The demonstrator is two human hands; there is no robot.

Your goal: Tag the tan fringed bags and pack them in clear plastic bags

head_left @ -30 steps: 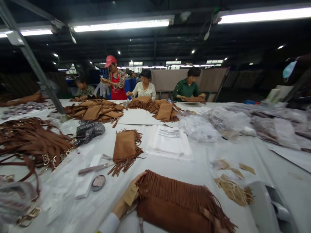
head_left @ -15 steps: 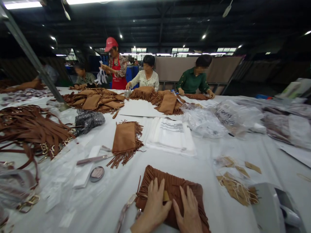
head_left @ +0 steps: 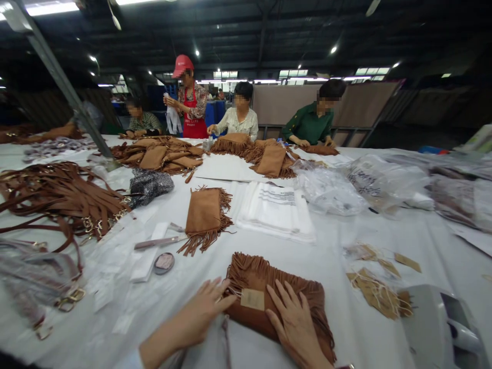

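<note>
A brown fringed bag (head_left: 255,320) lies flat on the white-covered table in front of me. On its face rests a tan paper hang tag (head_left: 252,299) with a white string. My left hand (head_left: 200,310) is at the bag's left edge, fingers stretched, the fingertips near the tag's string. My right hand (head_left: 290,318) lies spread on the bag's right half, just beside the tag. Both hands are open. Below my left hand, a thin strap hangs from the bag's left side, partly hidden by my wrist.
A second fringed bag (head_left: 203,210), white printed plastic bags (head_left: 274,212), scissors-like tools (head_left: 161,242) and a round tin (head_left: 164,263) lie ahead. Loose tags (head_left: 374,292) and a grey device (head_left: 442,328) are at right, brown straps (head_left: 57,200) at left. Several co-workers sit or stand across the table.
My left hand has moved left off the bag's middle to its edge, uncovering the tag, which now lies flat. My right hand stays spread on the bag. The view has shifted slightly.
</note>
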